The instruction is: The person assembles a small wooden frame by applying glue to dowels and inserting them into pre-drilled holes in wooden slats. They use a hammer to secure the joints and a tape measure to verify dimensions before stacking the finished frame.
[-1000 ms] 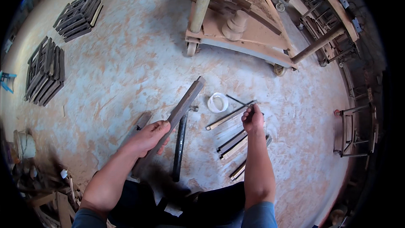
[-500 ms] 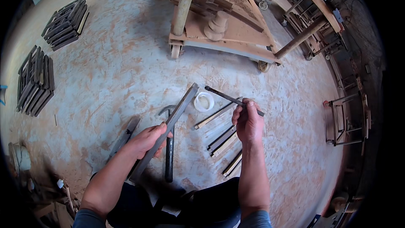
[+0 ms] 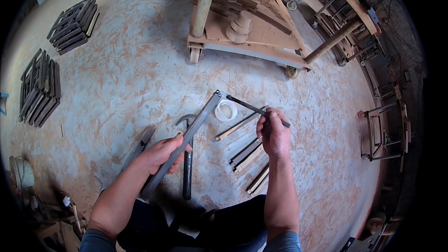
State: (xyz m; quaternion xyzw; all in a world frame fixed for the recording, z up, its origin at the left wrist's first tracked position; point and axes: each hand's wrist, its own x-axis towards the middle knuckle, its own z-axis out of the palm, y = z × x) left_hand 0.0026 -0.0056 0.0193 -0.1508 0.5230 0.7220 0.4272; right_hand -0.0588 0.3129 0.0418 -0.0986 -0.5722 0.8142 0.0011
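My left hand [image 3: 163, 154] is closed around a long grey wooden bar [image 3: 200, 120], which slants away from me to the upper right. Something whitish shows at the bar's far end. In my right hand [image 3: 274, 133] a thin dark stick [image 3: 247, 104] is pinched near its back end. Its darker tip points left, close beside the far end of the bar; whether they touch I cannot tell. Just below the tip stands a small round white tub [image 3: 226, 120] on the floor. A claw hammer [image 3: 187, 172] with a black handle lies under the bar, partly hidden by it.
Several dark and pale wooden strips [image 3: 247, 155] lie on the floor below my right hand. Two stacks of dark wooden frames [image 3: 41, 88] stand at the left. A wheeled wooden cart [image 3: 261, 49] with turned pieces and boards is ahead, and more racks [image 3: 385, 130] line the right.
The stick's tip stays beside the bar's far end as my right hand shifts slightly left and down. A whitish patch now shows at that end. My left hand holds nearly still.
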